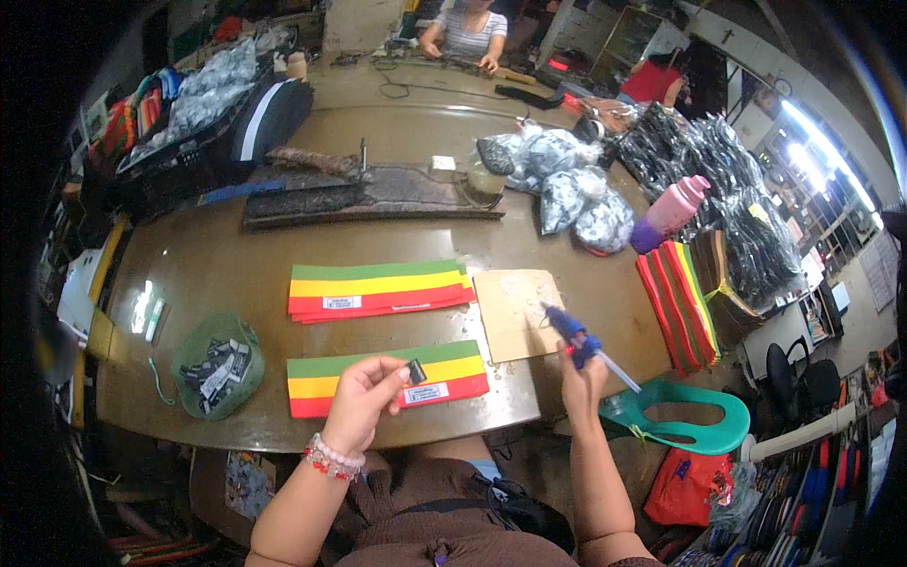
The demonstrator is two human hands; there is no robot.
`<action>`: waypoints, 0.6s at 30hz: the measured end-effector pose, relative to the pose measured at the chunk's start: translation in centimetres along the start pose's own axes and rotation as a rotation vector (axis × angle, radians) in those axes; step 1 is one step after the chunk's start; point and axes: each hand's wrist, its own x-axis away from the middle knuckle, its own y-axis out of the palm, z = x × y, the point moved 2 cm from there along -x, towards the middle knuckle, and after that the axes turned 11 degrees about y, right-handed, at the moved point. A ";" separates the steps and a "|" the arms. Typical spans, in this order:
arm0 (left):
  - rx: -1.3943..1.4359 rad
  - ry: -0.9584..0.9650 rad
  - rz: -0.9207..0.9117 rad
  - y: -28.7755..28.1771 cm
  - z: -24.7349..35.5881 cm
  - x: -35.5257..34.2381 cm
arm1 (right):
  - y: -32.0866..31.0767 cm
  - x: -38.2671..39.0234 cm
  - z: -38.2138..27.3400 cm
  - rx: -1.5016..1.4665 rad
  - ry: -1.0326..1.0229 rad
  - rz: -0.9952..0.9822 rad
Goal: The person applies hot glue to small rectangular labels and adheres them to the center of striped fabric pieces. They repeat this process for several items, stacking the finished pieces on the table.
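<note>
My left hand pinches a small dark tag over a green, yellow and red striped band that carries a white label. My right hand grips a blue glue gun with a glue stick in its back, over the right side of a cardboard sheet. Behind the first band lies a stack of similar striped bands. A green bag holding several small dark and white tags sits on the table at the left.
A dark metal rail crosses the brown table. Bagged goods, a pink-purple bottle and folded striped bands line the right. A teal seat is below. Two other people are at the back.
</note>
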 end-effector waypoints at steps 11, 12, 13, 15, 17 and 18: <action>0.271 -0.168 -0.159 1.1 0.5 3.4 | -0.2 9.1 -1.2 0.001 -0.476 0.105; 0.280 -0.185 -0.174 1.2 0.4 3.6 | 0.2 9.8 -2.7 0.035 -0.648 0.035; 0.290 -0.192 -0.194 1.4 0.4 3.9 | 0.6 10.1 -4.1 0.035 -0.766 0.029; 0.301 -0.205 -0.204 1.4 0.2 4.3 | 1.6 10.1 -6.4 0.028 -0.944 0.015; 0.302 -0.201 -0.204 1.2 0.2 4.8 | 2.5 10.0 -8.3 0.029 -1.030 -0.026; 0.283 -0.196 -0.200 1.0 0.1 5.1 | 2.7 10.0 -9.0 -0.002 -1.066 -0.035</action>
